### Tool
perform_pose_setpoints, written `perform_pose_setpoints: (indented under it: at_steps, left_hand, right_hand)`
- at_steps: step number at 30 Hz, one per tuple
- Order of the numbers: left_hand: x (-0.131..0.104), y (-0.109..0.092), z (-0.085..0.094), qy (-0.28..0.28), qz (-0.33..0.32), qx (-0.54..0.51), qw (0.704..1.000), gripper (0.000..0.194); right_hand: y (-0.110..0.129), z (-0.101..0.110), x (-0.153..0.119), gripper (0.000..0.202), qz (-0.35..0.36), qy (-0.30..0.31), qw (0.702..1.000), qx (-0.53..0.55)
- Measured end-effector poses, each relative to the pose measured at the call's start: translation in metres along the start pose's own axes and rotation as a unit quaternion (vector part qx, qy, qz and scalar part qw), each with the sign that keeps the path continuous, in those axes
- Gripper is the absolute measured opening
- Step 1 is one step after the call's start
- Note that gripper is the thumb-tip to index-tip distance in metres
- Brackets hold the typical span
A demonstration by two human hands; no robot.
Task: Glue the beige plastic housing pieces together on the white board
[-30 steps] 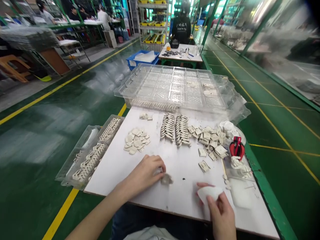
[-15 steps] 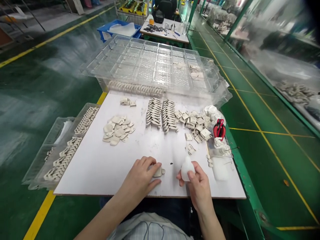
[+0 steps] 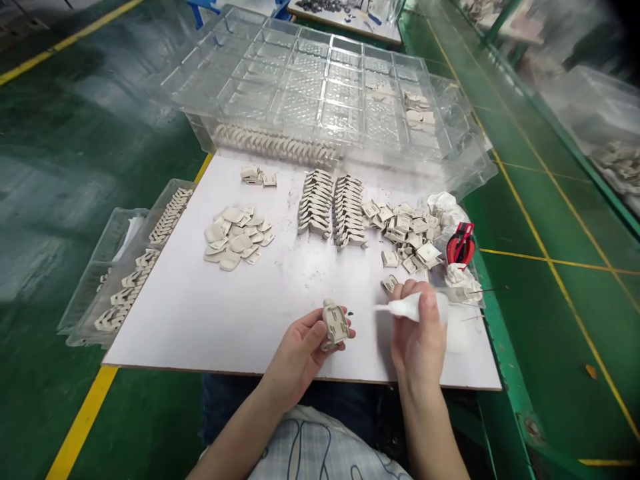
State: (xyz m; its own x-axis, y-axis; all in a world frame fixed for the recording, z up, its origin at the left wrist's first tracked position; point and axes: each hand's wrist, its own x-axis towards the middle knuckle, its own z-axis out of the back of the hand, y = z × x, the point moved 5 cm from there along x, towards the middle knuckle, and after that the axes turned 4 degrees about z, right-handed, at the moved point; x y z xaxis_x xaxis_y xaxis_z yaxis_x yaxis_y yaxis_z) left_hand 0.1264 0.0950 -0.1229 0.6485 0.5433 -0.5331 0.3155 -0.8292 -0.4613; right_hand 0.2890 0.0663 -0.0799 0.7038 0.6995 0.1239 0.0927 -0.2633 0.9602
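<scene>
Near the front edge of the white tabletop (image 3: 190,320), my left hand (image 3: 303,347) is closed on a beige plastic part (image 3: 335,323), its slotted hollow side facing up. My right hand (image 3: 420,333) is wrapped round a white squeeze bottle (image 3: 411,307); its thin nozzle points left toward the part, apart from it. A single beige clip (image 3: 389,285) lies just beyond my right fingers. Smooth beige covers (image 3: 235,235) form a loose pile on the left. Two rows of stacked beige parts (image 3: 316,203) stand in the middle, with a heap of small beige clips (image 3: 405,227) to their right.
Clear compartment trays (image 3: 300,80) span the table's back. More trays of beige parts (image 3: 130,293) stand along the left side. At the right lie a red and black object (image 3: 460,245), crumpled white material (image 3: 445,207) and a white pad (image 3: 457,330). A green rail (image 3: 515,373) runs alongside.
My left hand has lifted the beige part off the table and shows its hollow side. My right hand has turned the bottle from upright to sideways, nozzle leftward. The view has tilted down.
</scene>
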Motion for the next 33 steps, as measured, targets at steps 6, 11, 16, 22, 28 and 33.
perform_pose_setpoints:
  at_steps: [6,11,16,22,28,33]
  left_hand:
    - [0.006,0.000,0.002,0.037,0.013,-0.032,0.999,0.046]
    - [0.007,-0.001,0.000,0.041,0.010,-0.045,0.998,0.041]
    - [0.008,0.000,-0.002,0.042,0.015,-0.041,0.998,0.040]
    - [0.009,0.001,-0.001,0.040,0.019,-0.023,0.999,0.042]
    - [0.009,0.000,-0.001,0.042,0.012,-0.020,0.999,0.039]
    - [0.009,0.001,-0.001,0.049,0.014,-0.032,0.998,0.038]
  right_hand:
    - [0.010,-0.010,0.022,0.053,0.096,0.066,0.990,-0.077]
    - [0.007,-0.010,0.020,0.056,0.120,0.073,0.979,-0.147]
    - [0.005,-0.011,0.015,0.055,0.145,0.078,0.969,-0.187]
    - [0.002,-0.009,0.015,0.051,0.164,0.080,0.969,-0.169]
    - [0.003,-0.010,0.015,0.053,0.159,0.077,0.965,-0.193]
    - [0.004,-0.012,0.014,0.052,0.179,0.081,0.966,-0.165]
